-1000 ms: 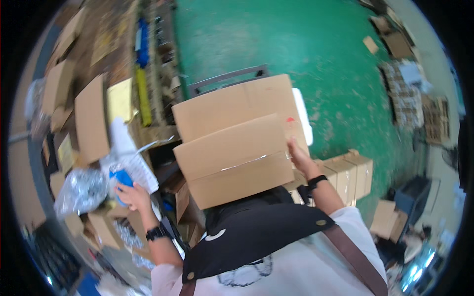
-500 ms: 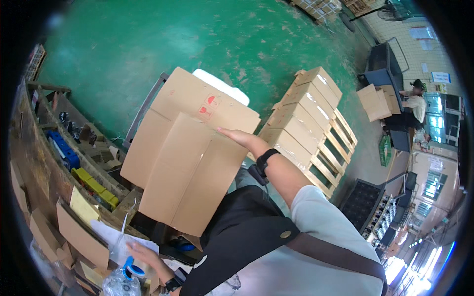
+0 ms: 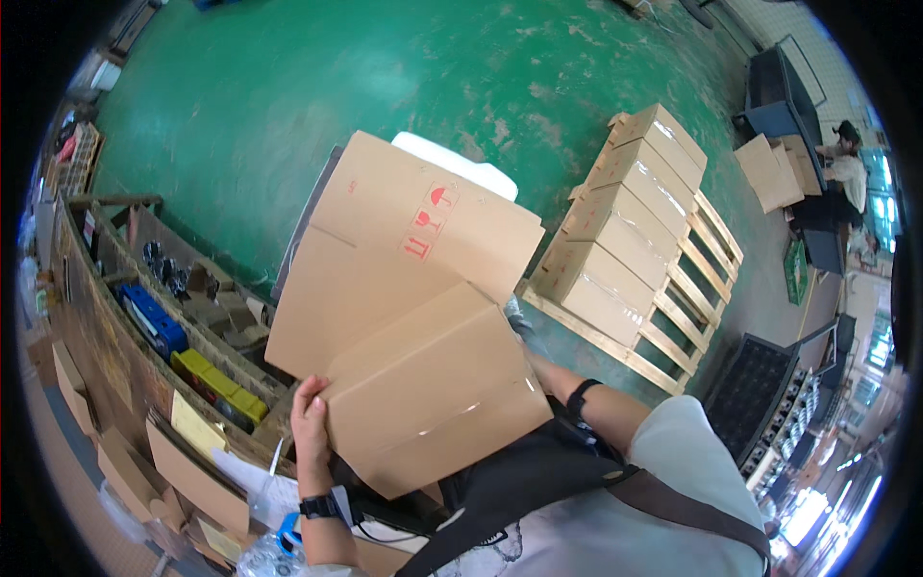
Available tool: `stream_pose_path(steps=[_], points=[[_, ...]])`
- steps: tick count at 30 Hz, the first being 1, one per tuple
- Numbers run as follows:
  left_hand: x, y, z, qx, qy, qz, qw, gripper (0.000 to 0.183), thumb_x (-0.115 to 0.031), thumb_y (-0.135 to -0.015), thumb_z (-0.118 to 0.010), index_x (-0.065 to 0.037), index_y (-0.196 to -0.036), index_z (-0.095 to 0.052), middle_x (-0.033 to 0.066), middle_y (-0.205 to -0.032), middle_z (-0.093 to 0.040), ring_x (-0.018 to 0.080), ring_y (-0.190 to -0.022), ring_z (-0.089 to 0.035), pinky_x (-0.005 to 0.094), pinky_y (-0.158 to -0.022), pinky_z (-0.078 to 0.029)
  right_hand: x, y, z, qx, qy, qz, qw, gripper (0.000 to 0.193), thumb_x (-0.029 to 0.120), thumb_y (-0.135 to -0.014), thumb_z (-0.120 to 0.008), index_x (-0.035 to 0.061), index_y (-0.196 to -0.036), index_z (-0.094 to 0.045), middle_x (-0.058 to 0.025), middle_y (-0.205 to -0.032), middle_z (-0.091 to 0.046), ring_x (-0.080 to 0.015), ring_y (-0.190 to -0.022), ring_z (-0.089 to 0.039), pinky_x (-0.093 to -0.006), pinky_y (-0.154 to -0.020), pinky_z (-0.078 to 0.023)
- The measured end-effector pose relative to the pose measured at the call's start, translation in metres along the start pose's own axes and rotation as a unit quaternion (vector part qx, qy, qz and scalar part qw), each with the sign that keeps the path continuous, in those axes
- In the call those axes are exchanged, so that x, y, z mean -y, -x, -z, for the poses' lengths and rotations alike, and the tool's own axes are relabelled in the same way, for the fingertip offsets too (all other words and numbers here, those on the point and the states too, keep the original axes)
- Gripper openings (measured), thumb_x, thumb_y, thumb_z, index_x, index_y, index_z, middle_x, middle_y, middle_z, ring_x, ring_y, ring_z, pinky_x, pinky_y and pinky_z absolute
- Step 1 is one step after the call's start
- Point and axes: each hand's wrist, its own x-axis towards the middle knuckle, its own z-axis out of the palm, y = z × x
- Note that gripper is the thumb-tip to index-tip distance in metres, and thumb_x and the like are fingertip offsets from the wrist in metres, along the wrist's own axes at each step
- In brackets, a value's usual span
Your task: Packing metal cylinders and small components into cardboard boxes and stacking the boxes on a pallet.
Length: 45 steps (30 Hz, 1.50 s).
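- One tan rectangular cardboard carton point(image 3: 437, 413), with clear shiny tape along a seam, is tilted in front of the person, between the two hands.
- The left hand point(image 3: 310, 423) touches the carton's left edge; its fingers are bent there, but I cannot tell whether this grip pinches the cardboard.
- The right hand point(image 3: 544, 375) is at the carton's right edge and mostly hidden behind it, so I cannot tell how its grip stands.
- A dark band is on each wrist.
- Beyond the carton, and partly covered by it, lies a larger tan cardboard piece point(image 3: 385, 240) printed with red handling symbols; a dark bar point(image 3: 312, 210) shows along its left edge, a white rounded object point(image 3: 457, 163) past its far edge.
- Near the left forearm are clear crumpled plastic point(image 3: 264, 558), a bright blue object point(image 3: 286, 532) and white paper point(image 3: 261, 489).
- At the left, a brown wooden worktop point(image 3: 106, 332) has compartments along its right edge, holding a blue object point(image 3: 154, 320) and a yellow one point(image 3: 219, 388); flat cardboard pieces point(image 3: 192, 471) stand near its near corner.
- To the right, on the green floor point(image 3: 413, 67), a pale wooden pallet point(image 3: 601, 348) carries a row of taped tan cartons point(image 3: 625, 231) along its left edge.
- Farther right, a co-worker point(image 3: 846, 178) in a pale top stands beside a dark bin point(image 3: 779, 120).
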Motion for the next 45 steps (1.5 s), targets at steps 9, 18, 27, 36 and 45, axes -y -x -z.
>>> stream_pose_path(steps=[9,18,27,36,45], points=[[0.063,-0.008,0.005,-0.005,0.164,0.03,0.986,0.065,-0.059,-0.095,-0.024,-0.004,-0.106,-0.057,0.0099,-0.118,-0.054,0.0247,-0.114,-0.048,0.0433,-0.106,-0.032,-0.001,-0.082,0.047,-0.102,0.118,0.036,0.987,0.077,0.069,-0.088,-0.035,0.0049,-0.126,-0.056,-0.0158,-0.129,-0.053,-0.0266,-0.118,-0.051,-0.0383,-0.097,-0.04],[0.022,0.125,-0.109,0.058,0.186,0.014,0.981,0.049,-0.054,-0.093,-0.036,-0.009,-0.103,-0.054,0.0063,-0.102,-0.057,0.0248,-0.103,-0.053,0.0403,-0.102,-0.036,-0.018,0.024,0.15,-0.121,0.173,0.066,0.975,0.07,0.066,-0.089,-0.034,0.0069,-0.105,-0.067,-0.0146,-0.101,-0.062,-0.0213,-0.087,-0.062,-0.0357,-0.071,-0.049],[0.026,0.24,-0.286,0.09,0.237,0.072,0.965,0.043,-0.045,-0.091,-0.047,-0.007,-0.111,-0.055,0.0121,-0.112,-0.059,0.0285,-0.105,-0.054,0.0425,-0.097,-0.04,-0.04,0.274,0.31,-0.126,0.223,0.157,0.954,0.055,0.058,-0.095,-0.028,0.0144,-0.094,-0.062,0.0008,-0.064,-0.045,-0.0074,-0.052,-0.045,-0.0289,-0.041,-0.034],[0.049,0.252,-0.425,0.215,0.205,0.075,0.952,0.052,-0.05,-0.096,-0.029,-0.006,-0.107,-0.054,0.006,-0.108,-0.058,0.0219,-0.105,-0.053,0.0384,-0.098,-0.039,-0.065,0.362,0.449,-0.165,0.142,0.195,0.956,0.056,0.052,-0.098,-0.026,0.0104,-0.111,-0.062,-0.0084,-0.099,-0.066,-0.0147,-0.081,-0.063,-0.0287,-0.069,-0.051],[0.01,0.202,-0.586,0.299,0.169,0.085,0.935,0.034,-0.033,-0.086,-0.038,-0.007,-0.088,-0.058,0.0065,-0.089,-0.062,0.0213,-0.086,-0.058,0.0343,-0.081,-0.047,-0.071,0.425,0.527,-0.123,-0.173,0.287,0.934,0.054,0.045,-0.099,-0.03,0.0025,-0.121,-0.054,-0.0141,-0.106,-0.065,-0.0212,-0.09,-0.066,-0.0334,-0.08,-0.053]])
